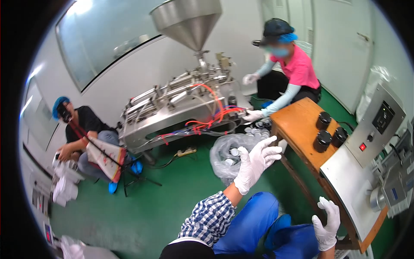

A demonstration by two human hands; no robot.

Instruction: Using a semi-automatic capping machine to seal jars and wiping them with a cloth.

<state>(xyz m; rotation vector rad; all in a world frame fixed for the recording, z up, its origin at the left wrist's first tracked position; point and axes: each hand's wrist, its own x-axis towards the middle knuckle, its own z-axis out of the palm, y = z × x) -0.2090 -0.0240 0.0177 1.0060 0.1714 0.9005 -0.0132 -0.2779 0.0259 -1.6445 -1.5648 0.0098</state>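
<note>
My left hand (pixel 257 163), in a white glove, is raised in mid-air with its fingers apart and nothing in it. From this view it overlaps a clear plastic bag (pixel 221 152) of white-topped pieces on the floor. My right hand (pixel 327 223), also gloved, hangs open beside the white board (pixel 339 174) on the wooden table (pixel 296 119). Three black-lidded jars stand on the bare wood: one at the back (pixel 323 120), one in front (pixel 322 141) and one to the right (pixel 339 137). Neither hand touches them.
A steel control box (pixel 378 124) with a lit red switch stands at the table's right. Behind is a filling machine (pixel 171 110) with a hopper (pixel 189 22). A co-worker in pink (pixel 300 68) crouches beside it. Another person (pixel 90 129) sits left behind a tripod (pixel 124 181).
</note>
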